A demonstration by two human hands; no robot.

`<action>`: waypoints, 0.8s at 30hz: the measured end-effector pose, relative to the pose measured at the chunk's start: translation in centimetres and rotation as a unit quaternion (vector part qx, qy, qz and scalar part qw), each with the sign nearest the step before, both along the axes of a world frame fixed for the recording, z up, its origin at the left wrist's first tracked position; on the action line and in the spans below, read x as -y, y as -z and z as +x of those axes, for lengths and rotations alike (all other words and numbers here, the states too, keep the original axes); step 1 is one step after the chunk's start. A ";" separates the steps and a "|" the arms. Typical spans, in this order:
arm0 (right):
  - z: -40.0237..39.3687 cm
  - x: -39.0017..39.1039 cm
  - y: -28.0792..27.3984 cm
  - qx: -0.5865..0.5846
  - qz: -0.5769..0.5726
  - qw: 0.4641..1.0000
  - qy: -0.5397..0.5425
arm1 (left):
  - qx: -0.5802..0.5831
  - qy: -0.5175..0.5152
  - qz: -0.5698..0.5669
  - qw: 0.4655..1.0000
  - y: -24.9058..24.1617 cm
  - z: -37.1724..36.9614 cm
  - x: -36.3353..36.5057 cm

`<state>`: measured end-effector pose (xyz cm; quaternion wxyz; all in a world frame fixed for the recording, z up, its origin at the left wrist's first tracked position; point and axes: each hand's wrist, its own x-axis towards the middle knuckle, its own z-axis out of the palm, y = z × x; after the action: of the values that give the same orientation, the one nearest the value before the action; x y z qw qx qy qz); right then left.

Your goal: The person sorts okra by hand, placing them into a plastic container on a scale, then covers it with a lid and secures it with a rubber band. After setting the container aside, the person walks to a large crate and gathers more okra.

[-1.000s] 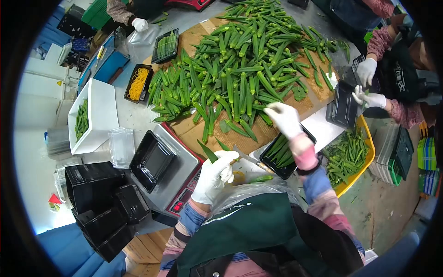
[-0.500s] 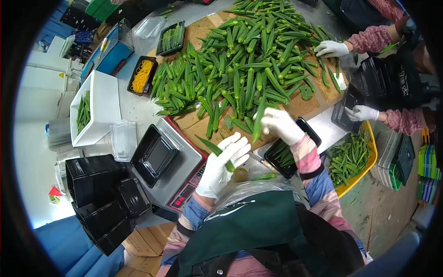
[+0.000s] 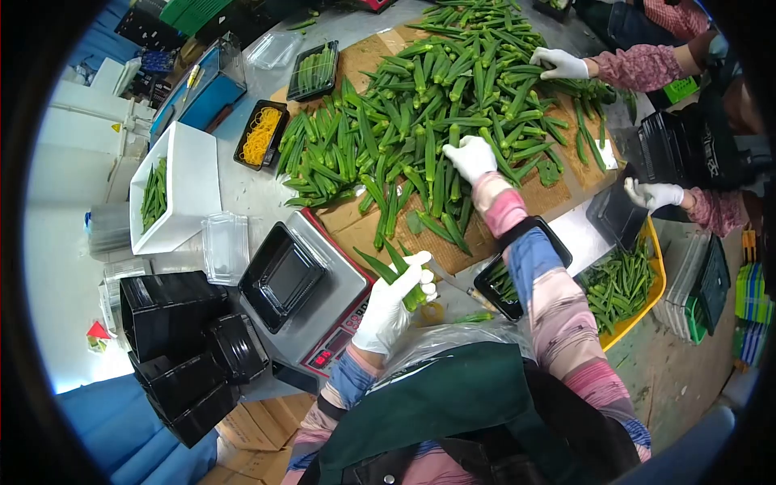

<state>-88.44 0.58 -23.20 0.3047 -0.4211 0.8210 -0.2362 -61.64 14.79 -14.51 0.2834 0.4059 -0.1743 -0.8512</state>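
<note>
My gloved left hand is closed around a few okra pods, tips pointing up and to the left, beside the digital scale. My gloved right hand reaches into the large okra pile on the cardboard. Its fingers are curled against a pod; the fingertips are partly hidden. On the scale rests a black plastic tray with nothing in it. Under my right forearm, a second black tray with some okra is partly covered. A knife lies between my hands.
A co-worker's gloved hands are at the right. Nearby stand a yellow crate of okra, a white foam box, a tray of rubber bands, stacked black trays and a filled okra tray.
My right hand has moved up and away into the pile, no longer holding its pod up near my left hand. My left hand now holds more okra. The co-worker's upper hand has moved further over the pile.
</note>
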 end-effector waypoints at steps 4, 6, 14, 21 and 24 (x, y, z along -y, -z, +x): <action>-2.1 -4.7 -3.1 0.461 -0.185 0.866 0.065 | -0.033 -0.014 0.022 0.999 -0.3 0.4 0.4; -2.3 -7.6 -3.9 0.546 -0.201 0.812 0.052 | -0.048 -0.008 0.033 0.998 0.1 0.2 0.6; 6.0 -16.7 -7.4 0.212 -0.313 0.924 -0.053 | -0.068 0.022 0.014 0.997 -0.5 -2.5 0.7; 8.7 -19.6 -6.1 0.031 -0.296 0.918 -0.261 | -0.038 -0.007 -0.039 0.999 1.0 -1.4 0.0; 7.3 -18.7 -3.2 0.023 -0.331 0.932 -0.144 | -0.010 0.006 -0.037 0.999 -0.6 -1.2 0.3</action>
<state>-81.16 19.26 -20.02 0.1976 -0.6059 0.6194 -0.4584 -62.87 14.46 -13.96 0.2947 0.3854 -0.2058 -0.8499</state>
